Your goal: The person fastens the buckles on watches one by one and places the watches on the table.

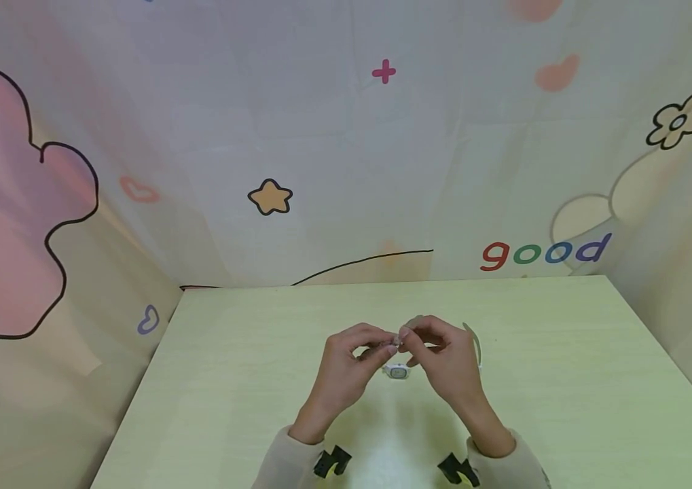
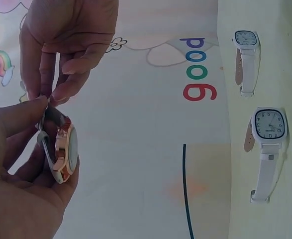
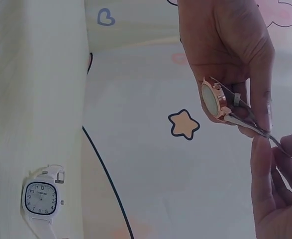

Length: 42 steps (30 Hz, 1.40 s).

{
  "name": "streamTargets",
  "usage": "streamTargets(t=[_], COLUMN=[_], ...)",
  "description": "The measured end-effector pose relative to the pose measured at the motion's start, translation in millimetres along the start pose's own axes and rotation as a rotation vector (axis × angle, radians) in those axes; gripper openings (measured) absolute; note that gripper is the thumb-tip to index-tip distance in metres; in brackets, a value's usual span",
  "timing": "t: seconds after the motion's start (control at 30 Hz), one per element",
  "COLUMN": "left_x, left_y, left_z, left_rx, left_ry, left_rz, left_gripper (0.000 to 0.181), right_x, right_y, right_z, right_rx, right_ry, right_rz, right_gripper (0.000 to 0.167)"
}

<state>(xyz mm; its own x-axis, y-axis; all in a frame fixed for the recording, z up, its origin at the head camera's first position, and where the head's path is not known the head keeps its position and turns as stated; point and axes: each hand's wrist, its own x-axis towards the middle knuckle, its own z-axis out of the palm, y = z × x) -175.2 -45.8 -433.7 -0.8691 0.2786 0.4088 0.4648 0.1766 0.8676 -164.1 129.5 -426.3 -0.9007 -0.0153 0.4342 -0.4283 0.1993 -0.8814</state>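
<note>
A rose-gold watch (image 2: 68, 152) with a grey strap (image 3: 245, 124) is held up in my left hand (image 2: 31, 199), its round face turned sideways. The left fingers and thumb pinch the strap, and the case hangs beside the palm. My right hand (image 1: 451, 356) meets the left fingertips and pinches the strap's end between thumb and fingers. In the head view the watch case is mostly hidden by the left hand (image 1: 352, 363). Fingers cover the exact spot where the strap pieces meet.
Below the hands, a white square-faced watch (image 1: 397, 371) lies on the pale table (image 1: 229, 380). Another white watch (image 2: 246, 39) lies to the right, its strap (image 1: 474, 343) showing past the right hand. A printed cloth (image 1: 333, 142) hangs behind the table's far edge.
</note>
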Motion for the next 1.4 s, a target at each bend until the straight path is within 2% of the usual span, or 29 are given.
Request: streamTargets(t=[0.13, 0.23, 0.33, 0.43, 0.53, 0.67, 0.97, 1.17, 1.4], left_x=[0.1, 0.6, 1.4, 2.1, 1.9, 1.2, 0.5, -0.4, -0.4], left_y=[-1.0, -1.9, -0.6, 0.8, 1.7, 1.3, -1.9, 0.5, -0.1], left_z=[0.8, 1.8, 2.2, 1.8, 1.1, 0.7, 1.2, 0.3, -0.4], left_rx=[0.065, 0.148, 0.198, 0.201, 0.159, 0.102, 0.025, -0.009, -0.024], left_ry=[0.084, 0.143, 0.170, 0.156, 0.112, 0.065, 0.069, 0.062, 0.050], left_rz=[0.022, 0.050, 0.052, 0.013, -0.045, -0.086, -0.159, -0.171, -0.136], left_gripper=[0.018, 0.018, 0.013, 0.010, 0.011, 0.013, 0.011, 0.012, 0.012], right_x=[0.0, 0.2, 0.2, -0.5, -1.1, -0.9, -0.4, -0.3, -1.0], right_y=[-1.1, -0.3, 0.9, 1.5, 1.6, 2.2, 1.2, 0.7, 3.3], right_z=[0.6, 1.7, 2.3, 2.5, 2.7, 2.7, 1.8, 0.4, 0.4], right_rx=[0.056, 0.067, 0.091, 0.105, 0.120, 0.129, 0.122, 0.159, 0.274], right_ry=[-0.017, -0.013, -0.011, -0.004, -0.001, 0.004, 0.001, -0.012, -0.012], right_rz=[-0.018, -0.033, -0.032, -0.014, 0.000, 0.008, 0.022, 0.070, 0.162], right_gripper=[0.006, 0.008, 0.009, 0.010, 0.011, 0.010, 0.010, 0.013, 0.019])
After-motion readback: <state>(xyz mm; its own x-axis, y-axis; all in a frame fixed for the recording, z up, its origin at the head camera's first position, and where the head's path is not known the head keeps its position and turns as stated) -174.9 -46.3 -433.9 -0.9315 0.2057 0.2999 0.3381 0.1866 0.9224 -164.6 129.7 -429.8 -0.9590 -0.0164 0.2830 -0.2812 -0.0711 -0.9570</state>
